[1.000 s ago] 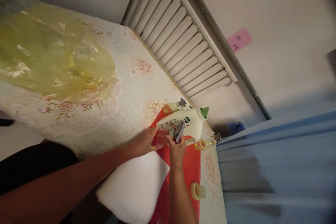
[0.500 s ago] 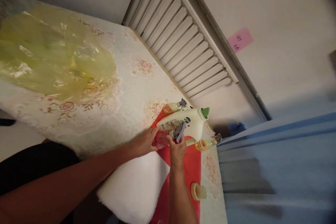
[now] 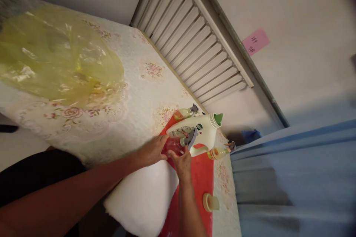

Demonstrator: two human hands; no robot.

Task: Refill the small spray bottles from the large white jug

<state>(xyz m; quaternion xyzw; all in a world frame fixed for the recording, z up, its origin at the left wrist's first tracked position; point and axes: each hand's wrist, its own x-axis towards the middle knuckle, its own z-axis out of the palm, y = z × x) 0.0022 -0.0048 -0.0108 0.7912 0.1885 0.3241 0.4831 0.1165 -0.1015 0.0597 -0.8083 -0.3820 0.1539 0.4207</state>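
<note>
Both hands are on a clear spray bottle point(image 3: 175, 143) with a grey trigger head point(image 3: 191, 139). My left hand point(image 3: 154, 150) is wrapped round the lower end of its body. Closer to the neck, my right hand point(image 3: 182, 162) grips the bottle with thumb and fingers, partly hiding it. Just behind it is a large cream detergent jug point(image 3: 206, 129) with an open neck and a green spout point(image 3: 218, 119). Under these things lies a red sheet point(image 3: 201, 170). A folded white cloth point(image 3: 143, 196) sits in front of my hands.
A yellow plastic bag point(image 3: 61, 55) lies on the flowered tablecloth point(image 3: 139, 114). Another spray bottle point(image 3: 182, 113) and a yellow-labelled bottle point(image 3: 218, 153) flank the jug. A cream cap point(image 3: 210, 202) rests near the edge. Beyond are a metal rack point(image 3: 191, 37) and a blue curtain point(image 3: 294, 177).
My right hand has moved from the trigger head down onto the bottle's body near the neck. The left hand stays on the bottle.
</note>
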